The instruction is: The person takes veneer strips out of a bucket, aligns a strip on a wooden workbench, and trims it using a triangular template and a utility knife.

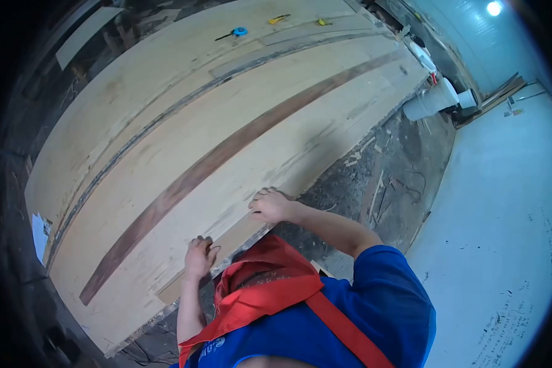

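Note:
A pale wooden strip (233, 235) lies along the near edge of a large plywood sheet (227, 178). My left hand (199, 258) is over the strip toward its left end, fingers bent over its far side and thumb apart. Farther right, my right hand (270, 205) grips the strip the same way, with fingers curled at its far side. Parts of the strip are hidden beneath both hands. Beyond them, a long, dark brown curved wood strip (211, 161) lies on the sheet.
A thin dark-edged strip (165, 115) curves along the sheet farther back. At the far side lie a blue tape measure (240, 31), a yellow utility knife (278, 19) and a small yellow item (324, 23). A white bucket (432, 101) and floor scraps (367, 144) are at right.

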### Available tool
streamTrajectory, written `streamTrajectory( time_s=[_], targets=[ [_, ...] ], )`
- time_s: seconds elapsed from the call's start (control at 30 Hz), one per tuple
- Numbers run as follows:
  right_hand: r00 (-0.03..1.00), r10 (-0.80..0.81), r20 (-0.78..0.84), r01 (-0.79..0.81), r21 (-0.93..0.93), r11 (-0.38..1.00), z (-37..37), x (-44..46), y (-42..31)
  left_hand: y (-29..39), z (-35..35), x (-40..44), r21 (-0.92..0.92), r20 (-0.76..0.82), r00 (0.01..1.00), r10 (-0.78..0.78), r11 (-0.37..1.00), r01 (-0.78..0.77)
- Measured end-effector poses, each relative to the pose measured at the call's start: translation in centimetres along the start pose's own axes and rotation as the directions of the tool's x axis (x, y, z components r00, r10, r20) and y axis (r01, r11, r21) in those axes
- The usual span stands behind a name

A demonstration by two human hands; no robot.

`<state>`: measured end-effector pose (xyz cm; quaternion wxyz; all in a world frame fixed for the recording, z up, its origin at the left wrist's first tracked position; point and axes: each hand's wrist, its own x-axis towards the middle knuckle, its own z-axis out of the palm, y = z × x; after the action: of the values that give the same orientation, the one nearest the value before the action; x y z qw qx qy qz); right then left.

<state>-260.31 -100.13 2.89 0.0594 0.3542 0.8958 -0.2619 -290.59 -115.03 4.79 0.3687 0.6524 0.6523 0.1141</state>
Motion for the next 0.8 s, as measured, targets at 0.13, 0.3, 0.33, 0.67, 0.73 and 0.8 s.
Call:
streamTrajectory(
  time_s=[0.13, 0.3, 0.33, 0.67, 0.73, 0.8],
  targets=[
    [0.996, -0.077, 0.034, 0.073, 0.095, 0.993, 0.0, 1.5, 2.5, -1.8, 0.2, 2.5, -0.118, 0.07, 0.996, -0.054, 0.991, 0.062],
    [0.969, 0.003, 0.246, -0.064, 0.243, 0.968, -1.6, 3.5, 3.0, -1.8, -0.3, 3.1, -0.403, 0.162, 0.967, -0.198, 0.881, 0.248],
    [0.971, 0.008, 0.239, -0.069, 0.249, 0.966, -1.6, 3.9, 3.0, -2.3, -0.6, 3.5, -0.395, 0.166, 0.967, -0.193, 0.885, 0.245],
    [0.985, 0.073, 0.159, -0.116, 0.284, 0.952, -1.4, 3.1, 2.9, -3.5, -1.2, 4.9, -0.125, 0.301, 0.942, -0.152, 0.972, 0.197],
    [0.998, -0.028, 0.054, 0.015, 0.218, 0.976, 0.2, 1.9, 2.8, -2.3, -1.2, 4.0, -0.034, 0.268, 0.963, -0.023, 0.999, 0.034],
    [0.999, -0.043, -0.013, 0.045, 0.206, 0.977, 1.3, 1.3, 3.0, -0.9, -1.1, 3.4, 0.062, 0.241, 0.97, -0.039, 0.998, 0.025]
  ],
)
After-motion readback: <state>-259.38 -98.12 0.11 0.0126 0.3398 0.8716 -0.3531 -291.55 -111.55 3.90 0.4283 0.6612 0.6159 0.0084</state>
